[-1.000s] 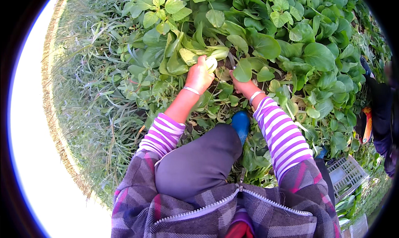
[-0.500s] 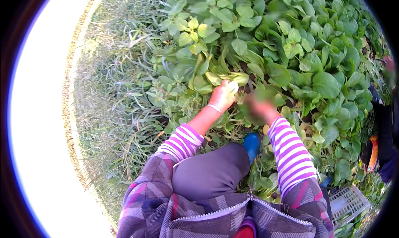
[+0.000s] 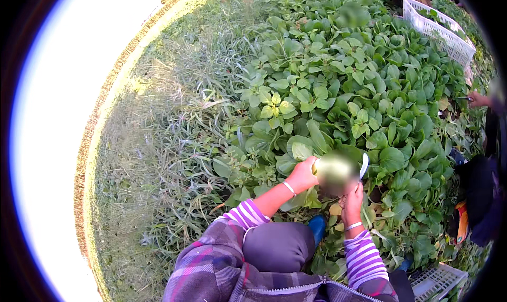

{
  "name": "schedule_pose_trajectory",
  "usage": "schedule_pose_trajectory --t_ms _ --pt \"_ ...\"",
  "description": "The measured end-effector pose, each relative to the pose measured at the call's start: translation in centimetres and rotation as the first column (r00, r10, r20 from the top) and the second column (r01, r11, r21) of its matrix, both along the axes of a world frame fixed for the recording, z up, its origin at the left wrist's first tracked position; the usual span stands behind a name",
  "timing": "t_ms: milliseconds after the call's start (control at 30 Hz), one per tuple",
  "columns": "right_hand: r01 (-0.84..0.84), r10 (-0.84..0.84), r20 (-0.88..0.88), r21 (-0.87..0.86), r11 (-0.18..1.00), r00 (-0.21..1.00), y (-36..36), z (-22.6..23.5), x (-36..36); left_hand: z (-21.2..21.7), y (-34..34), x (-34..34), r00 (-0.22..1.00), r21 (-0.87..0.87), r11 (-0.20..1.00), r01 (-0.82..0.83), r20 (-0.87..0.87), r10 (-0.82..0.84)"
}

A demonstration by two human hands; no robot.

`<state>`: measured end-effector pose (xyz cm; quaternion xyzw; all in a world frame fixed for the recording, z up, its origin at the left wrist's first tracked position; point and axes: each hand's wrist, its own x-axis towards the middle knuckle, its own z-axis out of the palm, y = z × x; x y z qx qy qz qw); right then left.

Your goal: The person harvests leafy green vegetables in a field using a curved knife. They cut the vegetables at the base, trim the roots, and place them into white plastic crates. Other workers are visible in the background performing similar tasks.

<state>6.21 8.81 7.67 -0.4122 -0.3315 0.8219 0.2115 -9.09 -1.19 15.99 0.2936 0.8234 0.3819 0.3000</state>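
My left hand point(image 3: 302, 176) is closed around a leafy green vegetable point(image 3: 330, 167) with a pale base, lifted just above the plants. A blurred patch hides much of that vegetable. To its right, my right hand point(image 3: 352, 203) grips a small knife point(image 3: 364, 166); the light, slightly curved blade points up and away from me. Both hands are close together over the near edge of a dense bed of broad-leaved greens point(image 3: 392, 159). My blue boot point(image 3: 317, 228) stands just below them.
Tall grass point(image 3: 174, 122) borders the bed on the left. A white plastic crate point(image 3: 446, 40) holding some greens stands at the far right; another crate point(image 3: 438, 282) lies at the near right. A co-worker's hand point(image 3: 478, 99) reaches in from the right edge.
The vegetable has been raised in my left hand, and the knife blade now shows in my right. The view has tilted up, bringing the far crate and the co-worker's hand into sight.
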Motion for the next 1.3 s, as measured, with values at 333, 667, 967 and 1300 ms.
schedule_pose_trajectory --t_ms 333,667,967,1300 --pt "0.223 -0.12 -0.396 0.225 0.949 0.91 3.8 14.4 9.0 10.6 4.3 5.4 0.715 0.393 0.879 0.271 0.529 -0.457" --pt "0.102 -0.082 -0.061 0.68 0.727 0.995 1.9 23.4 16.7 20.2 2.2 14.2 0.78 0.276 0.732 0.623 -0.287 -0.555" --pt "0.183 0.0 -0.3 0.583 0.792 0.954 -2.9 30.1 22.2 20.9 1.3 19.9 0.509 0.53 0.375 0.76 -0.129 -0.851" --pt "0.04 -0.027 -0.03 0.728 0.685 0.999 -4.0 28.3 23.2 17.9 0.2 21.4 0.524 0.726 0.553 0.409 0.309 -0.794"
